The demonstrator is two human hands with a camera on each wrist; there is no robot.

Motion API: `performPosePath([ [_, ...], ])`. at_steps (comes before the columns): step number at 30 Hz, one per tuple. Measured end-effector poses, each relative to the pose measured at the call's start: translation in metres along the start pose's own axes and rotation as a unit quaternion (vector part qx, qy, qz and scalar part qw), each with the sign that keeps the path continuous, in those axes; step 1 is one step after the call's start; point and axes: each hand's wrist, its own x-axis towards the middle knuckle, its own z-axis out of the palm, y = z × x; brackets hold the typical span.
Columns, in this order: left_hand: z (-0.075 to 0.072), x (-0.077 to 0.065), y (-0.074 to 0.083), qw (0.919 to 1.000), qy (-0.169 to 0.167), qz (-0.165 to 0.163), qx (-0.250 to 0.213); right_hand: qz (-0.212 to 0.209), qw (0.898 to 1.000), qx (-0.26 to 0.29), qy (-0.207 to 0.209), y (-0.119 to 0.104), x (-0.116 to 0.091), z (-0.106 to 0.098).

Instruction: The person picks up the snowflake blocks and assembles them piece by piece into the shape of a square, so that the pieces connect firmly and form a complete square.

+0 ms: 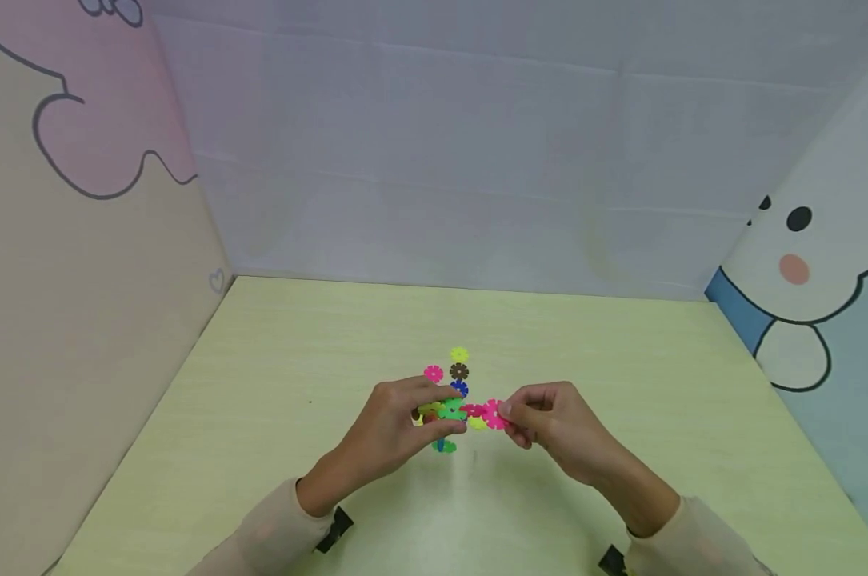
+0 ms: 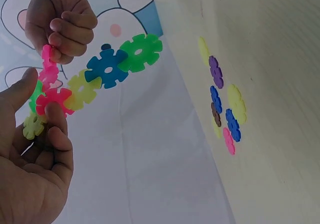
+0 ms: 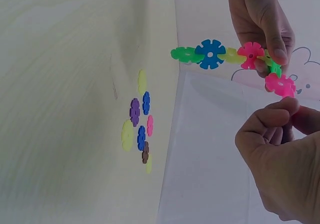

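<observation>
Above the table, both hands hold a chain of interlocking plastic snowflake discs. My left hand (image 1: 398, 416) grips the chain around a green disc (image 1: 450, 410), thumb on the near side and fingers on the far side. At the right end, my right hand (image 1: 570, 436) pinches a bright pink disc (image 1: 493, 414) that is joined to another pink disc (image 3: 280, 85). From the left hand a branch of red-pink (image 2: 55, 100), yellow (image 2: 82, 89), blue (image 2: 106, 68) and green (image 2: 141, 52) discs sticks out. A yellow-green disc (image 2: 34, 126) shows by the left fingers.
Loose discs lie on the pale table (image 1: 621, 360) beyond the hands: yellow (image 1: 458, 354), brown (image 1: 458, 371), pink (image 1: 434, 374), blue (image 1: 459, 389) and purple (image 3: 135, 112) among them. Fabric-like walls with cartoon drawings stand at the back and both sides.
</observation>
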Motion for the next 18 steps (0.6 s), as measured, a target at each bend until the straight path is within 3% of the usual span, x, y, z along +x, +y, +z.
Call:
performPosePath([
  [11,0.0078,0.0014,-0.0035,0.9998,0.004,0.015,0.007,-0.001,1.000,0.026,0.011,0.0044,-0.0007,0.0043],
  [15,0.0069,0.0018,-0.0031,0.9996,0.001,0.027,0.013,-0.010,0.998,0.053,-0.023,0.0052,0.0003,0.0055],
  [18,0.0075,0.0030,-0.0021,0.9972,0.008,0.055,0.049,-0.018,0.995,0.073,-0.061,0.0062,0.0013,0.0068],
])
